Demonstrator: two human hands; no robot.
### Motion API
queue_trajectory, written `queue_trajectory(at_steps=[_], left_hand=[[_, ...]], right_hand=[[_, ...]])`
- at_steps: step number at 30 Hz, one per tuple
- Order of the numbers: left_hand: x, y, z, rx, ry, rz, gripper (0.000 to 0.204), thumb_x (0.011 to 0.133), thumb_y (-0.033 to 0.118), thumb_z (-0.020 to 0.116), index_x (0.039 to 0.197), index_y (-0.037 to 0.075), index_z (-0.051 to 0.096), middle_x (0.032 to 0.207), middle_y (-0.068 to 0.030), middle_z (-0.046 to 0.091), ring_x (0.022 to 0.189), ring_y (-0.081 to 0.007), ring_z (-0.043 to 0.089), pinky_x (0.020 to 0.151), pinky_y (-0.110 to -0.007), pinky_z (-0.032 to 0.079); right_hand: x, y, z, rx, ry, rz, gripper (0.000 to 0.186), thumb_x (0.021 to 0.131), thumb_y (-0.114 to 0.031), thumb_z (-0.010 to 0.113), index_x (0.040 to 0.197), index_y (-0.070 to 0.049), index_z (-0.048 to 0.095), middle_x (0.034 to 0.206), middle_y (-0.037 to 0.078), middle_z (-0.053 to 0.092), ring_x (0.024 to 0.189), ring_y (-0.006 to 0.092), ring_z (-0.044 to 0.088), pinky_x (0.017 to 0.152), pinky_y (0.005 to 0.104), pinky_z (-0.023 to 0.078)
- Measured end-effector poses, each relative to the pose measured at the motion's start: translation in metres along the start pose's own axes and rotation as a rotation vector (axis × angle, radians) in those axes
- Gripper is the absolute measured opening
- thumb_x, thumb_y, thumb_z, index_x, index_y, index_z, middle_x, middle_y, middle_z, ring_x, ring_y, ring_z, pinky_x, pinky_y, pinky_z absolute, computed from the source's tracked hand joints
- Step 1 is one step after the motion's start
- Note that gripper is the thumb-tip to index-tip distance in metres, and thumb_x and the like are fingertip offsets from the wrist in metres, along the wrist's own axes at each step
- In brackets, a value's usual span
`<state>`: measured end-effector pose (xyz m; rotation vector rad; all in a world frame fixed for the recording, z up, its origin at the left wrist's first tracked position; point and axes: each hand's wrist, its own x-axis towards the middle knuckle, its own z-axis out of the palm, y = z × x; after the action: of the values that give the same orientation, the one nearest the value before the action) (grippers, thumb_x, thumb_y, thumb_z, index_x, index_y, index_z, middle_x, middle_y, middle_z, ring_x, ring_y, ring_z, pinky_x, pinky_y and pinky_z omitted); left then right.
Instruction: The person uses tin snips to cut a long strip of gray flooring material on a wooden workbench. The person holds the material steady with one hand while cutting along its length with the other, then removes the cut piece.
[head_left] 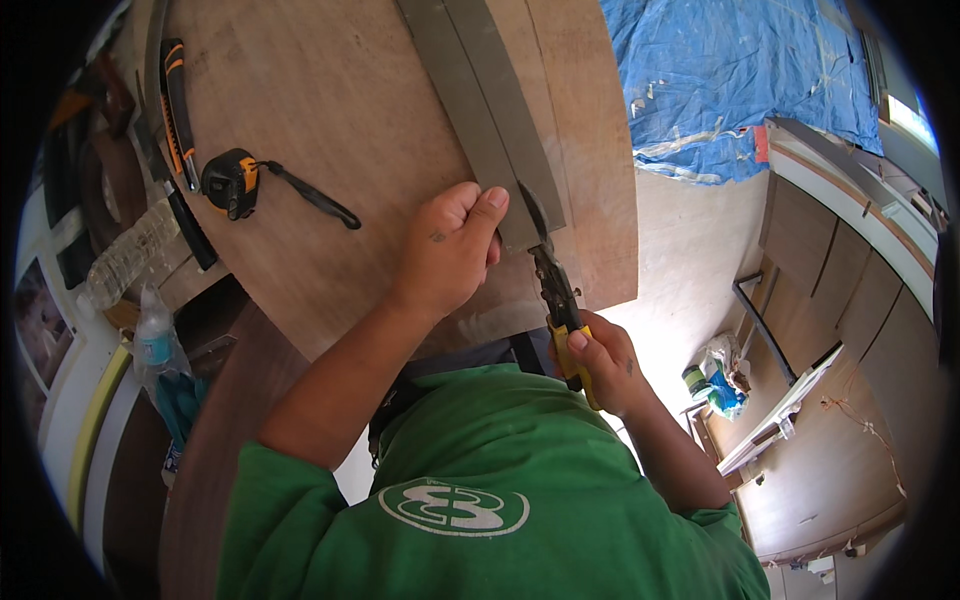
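A long grey strip of sheet material (pixel 470 75) lies over the wooden board, with a dark line running lengthwise along it. My left hand (pixel 455 240) is closed on the strip's near end, thumb on top and fingers curled at its edge. In my right hand (pixel 610 360) is a pair of tin snips (pixel 557 285) with yellow and black handles. The dark blades of the snips point away from me and sit at the near end of the strip, along the dark line. How far the blades are parted I cannot tell.
Left on the wooden board (pixel 330 90) are an orange and black utility knife (pixel 178 110) and a tape measure (pixel 231 184) with a wrist strap. Plastic bottles (pixel 135 255) stand at far left. A blue tarp (pixel 740 80) lies beyond the board's right edge; wooden panels (pixel 850 260) are at right.
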<state>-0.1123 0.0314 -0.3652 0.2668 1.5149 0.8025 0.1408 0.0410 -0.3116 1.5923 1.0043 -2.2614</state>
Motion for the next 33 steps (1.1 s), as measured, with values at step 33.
queue_trajectory(at_steps=[33], left_hand=[[0.002, -0.003, -0.004, -0.040, -0.063, -0.002, 0.045, 0.113, 0.036, 0.057, 0.079, 0.007, 0.057, 0.062, 0.0003, 0.056, 0.056, -0.0065, 0.049, 0.052, -0.029, 0.039]], right_hand=[[0.002, -0.005, 0.005, -0.006, 0.033, 0.019, 0.061, 0.099, -0.048, 0.061, 0.126, 0.006, 0.062, 0.096, 0.013, 0.069, 0.081, 0.0195, 0.066, 0.075, 0.0335, 0.052]])
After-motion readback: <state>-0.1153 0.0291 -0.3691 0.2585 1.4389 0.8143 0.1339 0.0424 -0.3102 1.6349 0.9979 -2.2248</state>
